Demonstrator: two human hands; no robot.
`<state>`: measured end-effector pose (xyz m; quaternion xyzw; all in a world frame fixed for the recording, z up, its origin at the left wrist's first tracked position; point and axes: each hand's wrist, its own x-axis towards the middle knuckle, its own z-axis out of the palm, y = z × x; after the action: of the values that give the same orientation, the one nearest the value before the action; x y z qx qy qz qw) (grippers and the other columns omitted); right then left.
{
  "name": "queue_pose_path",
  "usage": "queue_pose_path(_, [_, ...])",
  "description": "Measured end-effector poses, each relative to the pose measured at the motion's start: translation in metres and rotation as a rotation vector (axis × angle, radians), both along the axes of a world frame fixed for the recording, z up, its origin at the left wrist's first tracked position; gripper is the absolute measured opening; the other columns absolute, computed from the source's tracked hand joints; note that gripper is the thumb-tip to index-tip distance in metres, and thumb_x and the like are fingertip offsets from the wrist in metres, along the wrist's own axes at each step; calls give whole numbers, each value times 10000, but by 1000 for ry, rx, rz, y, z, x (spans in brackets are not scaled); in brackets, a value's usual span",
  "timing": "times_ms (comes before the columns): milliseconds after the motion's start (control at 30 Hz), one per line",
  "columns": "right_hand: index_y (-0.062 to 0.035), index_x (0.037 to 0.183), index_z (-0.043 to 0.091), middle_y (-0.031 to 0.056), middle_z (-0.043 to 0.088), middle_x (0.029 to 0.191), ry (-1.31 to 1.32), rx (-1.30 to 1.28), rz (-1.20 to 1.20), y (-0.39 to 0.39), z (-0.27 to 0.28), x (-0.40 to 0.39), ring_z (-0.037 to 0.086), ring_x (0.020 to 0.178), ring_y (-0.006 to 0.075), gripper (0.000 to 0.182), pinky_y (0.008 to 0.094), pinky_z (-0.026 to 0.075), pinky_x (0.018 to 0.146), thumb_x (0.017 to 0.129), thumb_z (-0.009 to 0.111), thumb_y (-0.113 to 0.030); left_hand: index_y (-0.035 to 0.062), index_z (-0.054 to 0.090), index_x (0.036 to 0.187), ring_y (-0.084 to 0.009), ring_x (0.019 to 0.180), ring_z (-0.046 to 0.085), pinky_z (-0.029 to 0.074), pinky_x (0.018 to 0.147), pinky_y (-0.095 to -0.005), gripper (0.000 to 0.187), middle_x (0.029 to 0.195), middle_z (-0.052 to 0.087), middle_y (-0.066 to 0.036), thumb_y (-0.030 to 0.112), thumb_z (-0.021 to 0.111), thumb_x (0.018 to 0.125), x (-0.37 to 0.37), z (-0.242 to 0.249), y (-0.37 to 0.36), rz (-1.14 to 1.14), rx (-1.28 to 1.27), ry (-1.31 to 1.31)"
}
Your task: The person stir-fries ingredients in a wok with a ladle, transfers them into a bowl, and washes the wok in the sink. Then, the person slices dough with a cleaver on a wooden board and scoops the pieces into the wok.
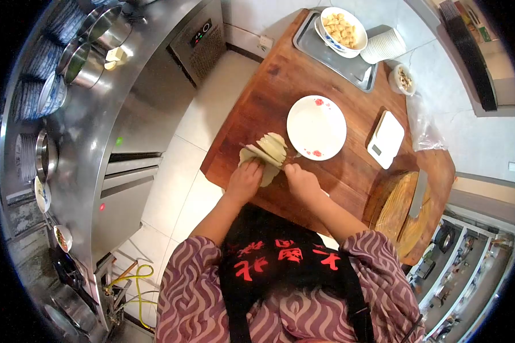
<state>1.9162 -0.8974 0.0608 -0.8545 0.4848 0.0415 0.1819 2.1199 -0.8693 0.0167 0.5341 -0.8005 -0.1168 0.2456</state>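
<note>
At the near left edge of the wooden table, my left hand (246, 180) presses with bent fingers on a pale green vegetable (268, 176), whose exact kind I cannot make out. My right hand (302, 182) grips a knife (263, 155), mostly by its hidden handle; the blade slants up and left in front of my left fingertips. Beyond the blade, several pale green slices (273, 147) lean against one another. A white plate (316, 128) with red flower prints lies just past my right hand.
The wooden table (257, 108) carries a metal tray (343, 63), a bowl of yellowish pieces (342, 30), stacked white bowls (383, 46), a small tub (402, 79), and a white scale (386, 140). A cleaver (419, 194) rests on a round chopping board (397, 208). A steel counter (126, 86) stands left.
</note>
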Motion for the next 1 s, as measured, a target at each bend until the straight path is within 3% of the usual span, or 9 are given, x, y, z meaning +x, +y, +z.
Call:
queue_pose_path(233, [-49, 903, 421, 151, 531, 816, -51, -12, 47, 3, 25, 6, 604, 678, 326, 106, 423, 491, 555, 806, 460, -67, -1, 582, 971, -285, 988, 535, 474, 802, -368, 229, 1083, 551, -125, 101, 532, 772, 3, -8, 6, 0, 8, 33])
queue_pose_path(400, [-55, 933, 430, 142, 533, 820, 9, 19, 11, 2, 1, 6, 608, 664, 320, 135, 424, 494, 545, 806, 469, -78, 2, 580, 960, -293, 992, 530, 470, 820, -373, 227, 1091, 545, -132, 110, 543, 765, 1, -9, 11, 20, 67, 11])
queue_pose_path(533, [-63, 970, 441, 131, 538, 832, -37, -3, -4, 2, -1, -2, 620, 678, 316, 159, 413, 508, 562, 813, 462, -81, 14, 573, 992, -312, 969, 541, 474, 812, -404, 269, 1073, 552, -151, 95, 579, 736, 3, -6, 10, 7, -66, 85])
queue_pose_path(667, [-62, 962, 439, 138, 538, 838, -5, 31, 78, 7, 32, 11, 616, 678, 320, 160, 410, 507, 561, 805, 467, -76, -4, 564, 1032, -307, 1011, 527, 461, 846, -384, 289, 1092, 543, -143, 109, 543, 767, 7, -3, 19, 11, 26, 9])
queue_pose_path(800, [-52, 930, 434, 155, 535, 815, 3, 56, 29, 4, 1, 12, 595, 679, 341, 137, 441, 482, 556, 803, 479, -77, 0, 566, 1047, -303, 1028, 521, 458, 852, -385, 302, 1079, 546, -139, 107, 541, 765, 7, -9, 19, -29, 164, 7])
queue_pose_path(1000, [-53, 932, 438, 149, 535, 828, -77, 20, 23, 10, 10, 4, 605, 685, 331, 142, 424, 490, 556, 796, 476, -72, 17, 575, 1038, -295, 1012, 531, 473, 824, -376, 295, 1062, 556, -124, 102, 537, 758, 11, -1, 24, -16, -7, 37])
